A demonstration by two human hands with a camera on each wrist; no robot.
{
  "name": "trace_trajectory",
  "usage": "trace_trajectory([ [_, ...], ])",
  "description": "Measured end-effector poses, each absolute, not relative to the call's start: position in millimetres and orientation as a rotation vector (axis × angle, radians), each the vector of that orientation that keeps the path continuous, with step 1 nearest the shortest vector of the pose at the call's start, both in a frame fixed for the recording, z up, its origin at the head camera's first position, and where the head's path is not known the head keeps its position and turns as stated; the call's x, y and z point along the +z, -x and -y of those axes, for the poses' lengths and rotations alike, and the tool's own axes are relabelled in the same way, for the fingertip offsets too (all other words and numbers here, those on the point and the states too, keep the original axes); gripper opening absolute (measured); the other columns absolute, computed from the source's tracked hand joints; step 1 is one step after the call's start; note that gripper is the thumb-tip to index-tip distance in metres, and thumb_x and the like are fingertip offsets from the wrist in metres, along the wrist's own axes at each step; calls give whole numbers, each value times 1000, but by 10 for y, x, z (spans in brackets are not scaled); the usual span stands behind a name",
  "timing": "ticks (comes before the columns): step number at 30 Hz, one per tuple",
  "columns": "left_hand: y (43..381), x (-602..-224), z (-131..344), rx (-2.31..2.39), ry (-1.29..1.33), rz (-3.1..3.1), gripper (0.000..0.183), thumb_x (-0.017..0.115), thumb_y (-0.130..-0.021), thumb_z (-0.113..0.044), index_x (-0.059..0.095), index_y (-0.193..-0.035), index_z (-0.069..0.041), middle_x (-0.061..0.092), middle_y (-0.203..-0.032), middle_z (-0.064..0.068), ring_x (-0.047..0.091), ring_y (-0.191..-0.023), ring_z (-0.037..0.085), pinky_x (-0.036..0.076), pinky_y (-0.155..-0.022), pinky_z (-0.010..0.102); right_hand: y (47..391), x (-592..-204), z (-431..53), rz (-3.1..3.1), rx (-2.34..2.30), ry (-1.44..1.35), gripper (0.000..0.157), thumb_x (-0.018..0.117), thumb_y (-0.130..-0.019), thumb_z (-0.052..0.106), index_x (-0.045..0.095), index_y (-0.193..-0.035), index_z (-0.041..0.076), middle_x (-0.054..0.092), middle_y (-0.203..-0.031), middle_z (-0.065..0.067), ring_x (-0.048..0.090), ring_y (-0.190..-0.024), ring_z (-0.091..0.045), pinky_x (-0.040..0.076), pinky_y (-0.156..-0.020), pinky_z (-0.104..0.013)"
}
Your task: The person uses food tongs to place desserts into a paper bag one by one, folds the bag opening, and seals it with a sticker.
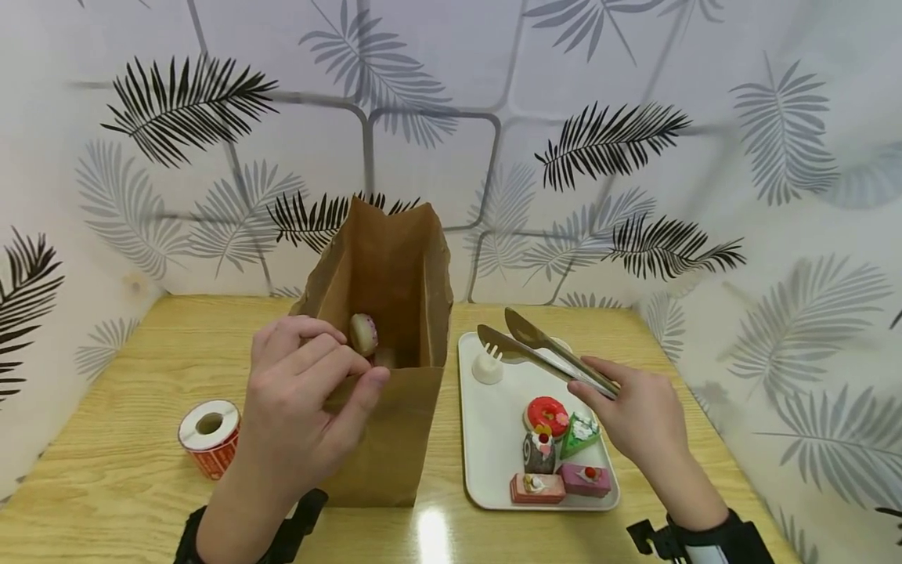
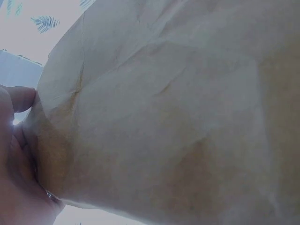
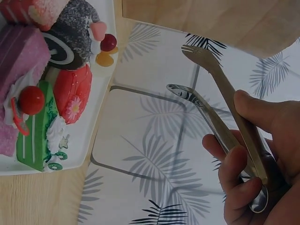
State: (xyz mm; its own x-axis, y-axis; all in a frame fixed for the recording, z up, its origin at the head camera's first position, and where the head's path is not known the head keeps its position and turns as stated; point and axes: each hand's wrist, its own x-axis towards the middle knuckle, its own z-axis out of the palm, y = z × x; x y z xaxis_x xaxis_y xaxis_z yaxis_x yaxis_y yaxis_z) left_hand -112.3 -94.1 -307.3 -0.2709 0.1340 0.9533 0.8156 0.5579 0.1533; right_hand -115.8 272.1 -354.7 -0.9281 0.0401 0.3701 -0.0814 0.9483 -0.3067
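My left hand grips the near rim of a tall brown paper bag, fingers and thumb at its open top. In the left wrist view, the side of the bag fills most of the frame. A pale round pastry with pinkish-purple edging shows inside the bag's mouth. With my right hand I hold metal serving tongs, their arms apart over a white tray. Nothing is between the tong tips in the right wrist view.
On the tray are a red donut, a green cake wedge, a dark roll cake, a pink cake slice, a purple one and a small white dome-shaped piece. A red-and-white label roll stands left of the bag.
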Motion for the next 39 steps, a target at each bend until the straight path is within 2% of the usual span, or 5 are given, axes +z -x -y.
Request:
trace_trajectory([
  [16,1125,-3080,929,-808,792,1730,46,59,-106,-38,67,-68,-12,68,-69,3,59,-88,29,36,-85,49,1221,-3707,-2874,2793,450,38,49,77,-93,46,74,-131,15,33,-46,6,22,-49,-12,20,-46,-30],
  [23,1124,-3079,942,-809,789,1727,45,60,-105,-37,66,-68,-12,68,-69,3,59,-88,29,36,-85,48,1271,-3784,-2892,2817,452,49,47,79,-92,44,75,-130,16,65,-64,-7,34,-55,-17,24,-47,-32],
  [25,1122,-3083,948,-806,787,1727,46,60,-106,-38,66,-68,-12,68,-68,3,59,-88,29,36,-86,49,1297,-3806,-2878,2837,463,51,47,79,-92,43,74,-130,17,67,-68,-8,38,-55,-18,25,-47,-32],
  [32,1110,-3084,974,-808,781,1736,47,59,-106,-39,67,-69,-12,68,-69,3,59,-89,29,37,-87,49,1399,-3915,-2807,2885,482,54,44,79,-92,43,76,-127,16,45,-53,2,40,-52,-16,28,-45,-31],
  [39,1100,-3078,997,-807,773,1747,47,58,-106,-40,67,-69,-12,69,-69,3,59,-89,29,37,-86,49,1485,-4065,-2755,2910,486,51,43,82,-89,40,77,-123,15,67,-74,-3,44,-55,-17,30,-45,-31],
])
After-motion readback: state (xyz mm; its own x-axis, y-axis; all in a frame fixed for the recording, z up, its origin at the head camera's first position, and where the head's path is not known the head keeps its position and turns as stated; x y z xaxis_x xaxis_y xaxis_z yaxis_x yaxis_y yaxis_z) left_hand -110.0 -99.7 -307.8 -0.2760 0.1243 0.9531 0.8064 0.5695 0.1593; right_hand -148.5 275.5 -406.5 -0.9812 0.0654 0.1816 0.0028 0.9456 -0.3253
